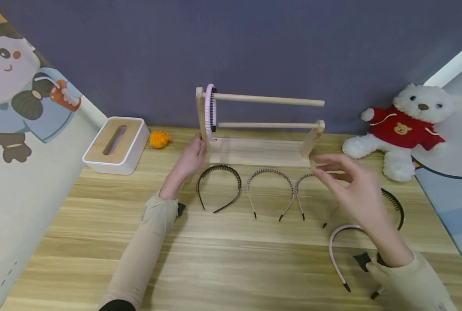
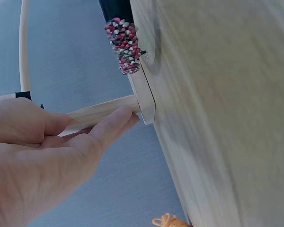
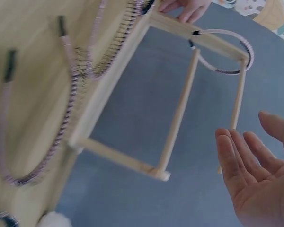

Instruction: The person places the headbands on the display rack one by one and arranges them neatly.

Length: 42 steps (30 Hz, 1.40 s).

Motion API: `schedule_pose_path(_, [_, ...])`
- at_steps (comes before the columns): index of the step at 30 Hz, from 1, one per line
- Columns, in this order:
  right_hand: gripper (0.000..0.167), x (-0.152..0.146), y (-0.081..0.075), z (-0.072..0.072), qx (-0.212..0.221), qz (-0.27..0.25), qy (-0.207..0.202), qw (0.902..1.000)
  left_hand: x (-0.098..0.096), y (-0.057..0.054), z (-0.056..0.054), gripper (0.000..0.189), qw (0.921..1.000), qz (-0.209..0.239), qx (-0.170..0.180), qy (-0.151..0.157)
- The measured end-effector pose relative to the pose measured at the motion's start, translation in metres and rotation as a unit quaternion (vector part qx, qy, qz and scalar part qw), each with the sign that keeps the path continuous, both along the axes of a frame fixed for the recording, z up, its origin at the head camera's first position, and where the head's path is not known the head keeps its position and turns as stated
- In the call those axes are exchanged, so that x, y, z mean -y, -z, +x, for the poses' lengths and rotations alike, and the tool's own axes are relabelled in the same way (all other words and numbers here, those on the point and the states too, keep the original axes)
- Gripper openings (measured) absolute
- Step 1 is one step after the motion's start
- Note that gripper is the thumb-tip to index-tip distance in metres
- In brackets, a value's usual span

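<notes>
My left hand (image 1: 189,157) grips the left upright (image 2: 102,109) of a wooden two-bar rack (image 1: 258,151), thumb and fingers on either side of it. On the rack's upper bar, next to that upright, hangs a light pink headband (image 1: 209,110). My right hand (image 1: 353,190) is by the rack's right end, over the headbands, fingers loosely extended and holding nothing. In front of the rack lie a black toothed headband (image 1: 239,181), a pinkish beaded headband (image 1: 269,170) and a similar headband (image 1: 300,205), partly hidden by my right hand.
Beside my right forearm lie a pink headband (image 1: 333,246) and a black headband (image 1: 399,209). A tissue box (image 1: 114,142) and an orange yarn ball (image 1: 159,139) stand at the left. A white teddy bear (image 1: 403,125) sits at the back right, near the dark wall panel (image 1: 262,47).
</notes>
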State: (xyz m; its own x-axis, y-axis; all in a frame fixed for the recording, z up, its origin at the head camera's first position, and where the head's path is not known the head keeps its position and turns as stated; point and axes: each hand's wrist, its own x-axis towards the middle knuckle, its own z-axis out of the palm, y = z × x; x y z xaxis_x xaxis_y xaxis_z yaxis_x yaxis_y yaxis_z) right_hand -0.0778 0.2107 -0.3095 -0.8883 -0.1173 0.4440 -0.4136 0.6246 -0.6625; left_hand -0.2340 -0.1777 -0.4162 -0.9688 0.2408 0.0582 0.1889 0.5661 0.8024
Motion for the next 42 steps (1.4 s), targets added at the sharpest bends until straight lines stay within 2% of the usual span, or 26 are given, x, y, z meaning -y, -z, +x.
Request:
schedule_pose_path(3, [0.032,-0.013,0.009,0.006,0.006,0.020,0.018,0.9996,0.002,0.013,-0.009,0.057,1.0000,-0.004,0.002,0.002])
schedule_pose_path(5, [0.031,-0.022,0.015,0.010,0.012,0.035,0.032,0.9988,0.005,0.027,-0.017,0.058,0.9999,-0.011,-0.007,-0.001])
schedule_pose_path(7, [0.029,-0.030,0.020,0.014,0.014,0.050,0.044,0.9977,0.007,0.032,-0.020,0.059,0.9999,-0.009,-0.004,0.001])
schedule_pose_path(9, [0.028,-0.036,0.026,0.016,0.020,0.062,0.053,0.9965,0.000,0.006,-0.003,0.055,1.0000,-0.005,0.004,0.000])
schedule_pose_path(10, [0.028,-0.040,0.028,0.017,0.022,0.067,0.056,0.9959,0.000,0.001,0.000,0.055,1.0000,-0.001,0.000,0.004])
schedule_pose_path(12, [0.028,-0.046,0.033,0.020,0.027,0.076,0.062,0.9948,-0.004,-0.015,0.011,0.054,0.9999,0.007,0.005,0.006])
schedule_pose_path(16, [0.027,-0.058,0.043,0.025,0.036,0.090,0.072,0.9928,-0.005,-0.019,0.014,0.053,1.0000,0.004,-0.002,0.002])
schedule_pose_path(17, [0.026,-0.060,0.046,0.026,0.039,0.092,0.073,0.9923,-0.008,-0.026,0.019,0.051,1.0000,0.001,0.005,0.000])
schedule_pose_path(21, [0.024,-0.071,0.057,0.032,0.044,0.098,0.076,0.9913,-0.009,-0.030,0.021,0.051,1.0000,0.002,0.009,0.001])
schedule_pose_path(28, [0.026,-0.087,0.073,0.043,0.070,0.100,0.085,0.9888,-0.009,-0.029,0.019,0.052,0.9999,-0.004,0.013,0.003])
schedule_pose_path(33, [0.028,-0.099,0.081,0.052,0.088,0.112,0.090,0.9858,-0.008,-0.029,0.019,0.051,0.9999,-0.001,0.011,0.003])
schedule_pose_path(34, [0.028,-0.101,0.083,0.053,0.086,0.115,0.090,0.9855,-0.007,-0.025,0.017,0.052,1.0000,-0.002,0.006,0.003])
schedule_pose_path(42, [0.028,-0.118,0.090,0.066,0.098,0.138,0.099,0.9806,-0.009,-0.029,0.019,0.050,1.0000,0.003,0.006,0.006])
